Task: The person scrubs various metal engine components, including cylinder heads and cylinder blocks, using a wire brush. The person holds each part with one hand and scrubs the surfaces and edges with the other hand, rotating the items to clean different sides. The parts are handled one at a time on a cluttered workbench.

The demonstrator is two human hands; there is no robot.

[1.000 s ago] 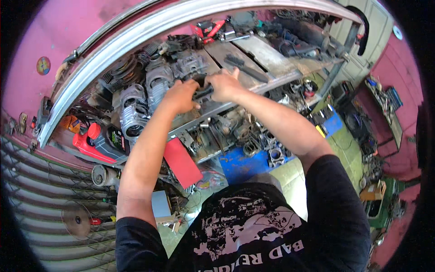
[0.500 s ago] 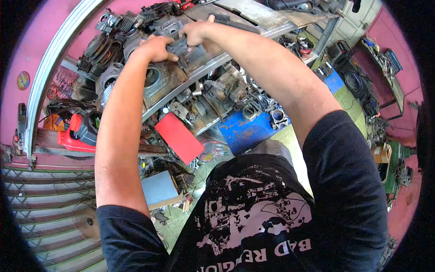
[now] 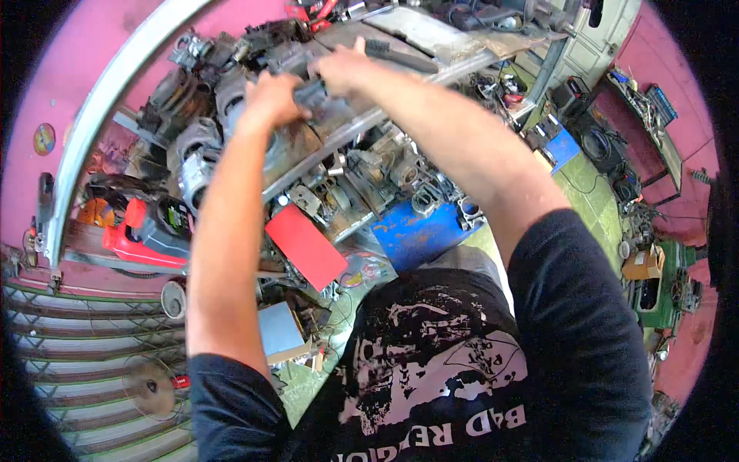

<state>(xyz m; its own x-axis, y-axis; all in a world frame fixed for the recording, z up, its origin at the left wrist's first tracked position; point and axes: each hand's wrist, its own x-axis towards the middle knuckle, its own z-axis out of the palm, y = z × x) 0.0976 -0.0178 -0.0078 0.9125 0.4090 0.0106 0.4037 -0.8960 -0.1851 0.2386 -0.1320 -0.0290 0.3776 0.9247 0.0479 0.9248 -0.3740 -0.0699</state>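
At the bench, a grey metal engine part (image 3: 317, 97) with a finned side lies between my two hands, partly covered by them. My left hand (image 3: 271, 100) is at its left side, thumb and fingers around the edge and smeared by motion. My right hand (image 3: 342, 69) has its fingers curled at the part's upper right, with the thumb sticking up. Just beyond the right wrist rests a dark brush (image 3: 400, 56) with a long handle. Round engine castings (image 3: 196, 158) crowd beside my left forearm.
Greasy motor parts are heaped along the bench (image 3: 454, 69) and on the shelf below. Under the bench edge stand a red box (image 3: 306, 248) and a rusty blue panel (image 3: 419, 235). A red jug (image 3: 135, 235) is at the left, a light blue box (image 3: 281, 331) on the floor.
The view has shifted slightly, so my left arm appears farther right. Both hands stay at the grey engine part, the left one more blurred than before.
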